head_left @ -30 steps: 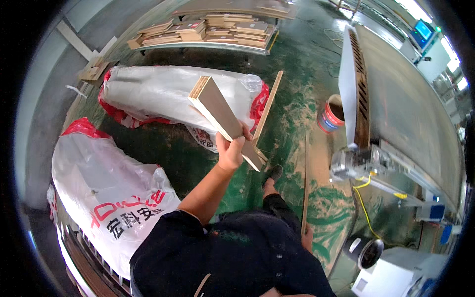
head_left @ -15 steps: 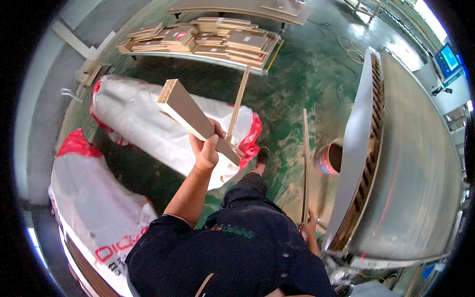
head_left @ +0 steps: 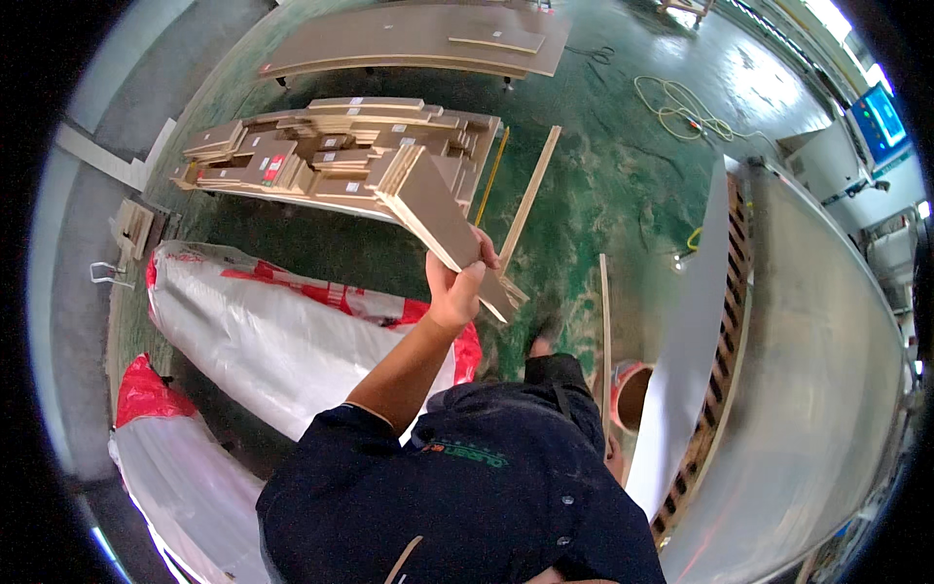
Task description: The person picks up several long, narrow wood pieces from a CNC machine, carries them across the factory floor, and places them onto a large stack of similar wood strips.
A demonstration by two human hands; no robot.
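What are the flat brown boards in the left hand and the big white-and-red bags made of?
The flat brown boards in the left hand: probably engineered wood with a smooth, matte brown coating, since pale wood-coloured edges show. The big white-and-red bags: likely thin plastic, slightly glossy, because they look creased.

Upper centre: a table (head_left: 341,44) with a panel (head_left: 496,38) on it. Below, upper left: a stand (head_left: 477,173) bearing stacked panels (head_left: 263,161). Lower left: a bag (head_left: 292,341), with a second bag (head_left: 185,477) beneath it in frame. Centre: boards (head_left: 433,209) in the left hand (head_left: 455,287). Lower centre-right: the right hand (head_left: 615,459) at a strip's (head_left: 605,321) lower end; bucket (head_left: 632,397) right of that strip. Right: machine (head_left: 827,370), below a screen (head_left: 880,122).
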